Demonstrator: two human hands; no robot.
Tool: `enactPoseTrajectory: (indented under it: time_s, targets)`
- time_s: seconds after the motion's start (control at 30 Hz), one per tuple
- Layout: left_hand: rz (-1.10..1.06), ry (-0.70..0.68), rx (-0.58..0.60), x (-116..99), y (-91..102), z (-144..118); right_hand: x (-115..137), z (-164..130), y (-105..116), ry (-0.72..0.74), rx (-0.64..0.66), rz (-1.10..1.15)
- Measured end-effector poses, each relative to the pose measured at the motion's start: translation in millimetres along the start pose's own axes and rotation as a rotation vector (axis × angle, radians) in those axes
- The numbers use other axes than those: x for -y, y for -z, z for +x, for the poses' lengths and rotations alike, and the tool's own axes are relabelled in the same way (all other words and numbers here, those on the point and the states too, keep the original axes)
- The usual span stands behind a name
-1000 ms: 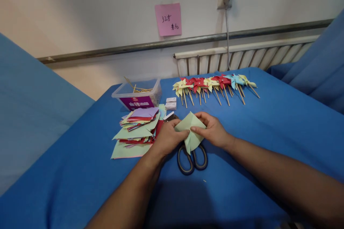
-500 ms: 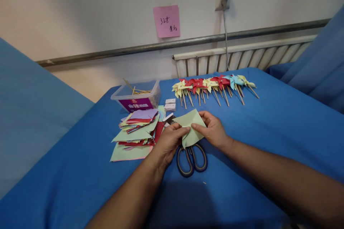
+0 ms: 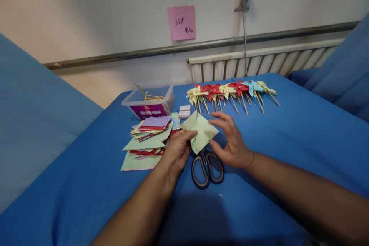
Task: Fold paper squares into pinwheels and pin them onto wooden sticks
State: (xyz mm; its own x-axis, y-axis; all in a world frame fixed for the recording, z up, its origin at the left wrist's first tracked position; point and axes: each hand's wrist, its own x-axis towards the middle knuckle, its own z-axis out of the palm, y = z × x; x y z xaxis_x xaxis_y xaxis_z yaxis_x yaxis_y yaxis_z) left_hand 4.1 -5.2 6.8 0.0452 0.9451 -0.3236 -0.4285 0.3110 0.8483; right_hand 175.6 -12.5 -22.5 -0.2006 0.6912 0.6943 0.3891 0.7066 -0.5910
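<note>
The left hand (image 3: 176,150) pinches a pale green paper square (image 3: 198,130) at its near left edge, thumb on top, holding it just above the scissors (image 3: 206,167) that lie on the blue table (image 3: 273,138). The right hand (image 3: 232,140) is spread with loose fingers and grips nothing; its fingertips hover at the paper's right edge, touching it lightly at most. The paper shows folded or cut flaps that lift off its face, so the step in hand looks like shaping a pinwheel head: flaps are being gathered toward the middle. The next move likely calls for the right fingers to catch one flap tip and bring it to the centre while the left pinch keeps the sheet from turning; thin paper will crease if pressed hard. To the left lies a stack of coloured sheets (image 3: 147,138); behind it stands a clear box (image 3: 150,103) with sticks. A row of finished pinwheels (image 3: 230,90) lies further back.
</note>
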Motion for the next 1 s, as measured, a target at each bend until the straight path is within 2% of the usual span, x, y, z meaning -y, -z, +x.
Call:
enactPoseTrajectory:
  time_s: [0.1, 0.17, 0.33, 0.7, 1.0]
  targets:
    - [-0.074, -0.026, 0.006, -2.9, 1.1, 0.0, 6.2, -1.1, 1.5, 0.161, 0.164, -0.157]
    - [-0.083, -0.024, 0.020, -2.7, 1.3, 0.0, 6.1, -1.2, -0.7, 0.204, 0.206, -0.211]
    - [0.002, 0.004, 0.016, -1.5, -1.2, -3.0, -0.2, -0.1, -3.5, 0.164, 0.127, -0.194]
    - [0.071, 0.022, -0.029, 4.8, -3.9, -2.8, -10.7, 2.4, -11.1, -0.062, -0.021, 0.031]
    - [0.113, 0.033, -0.048, 6.8, -3.1, -2.0, -13.8, 2.6, -11.7, -0.092, -0.010, 0.041]
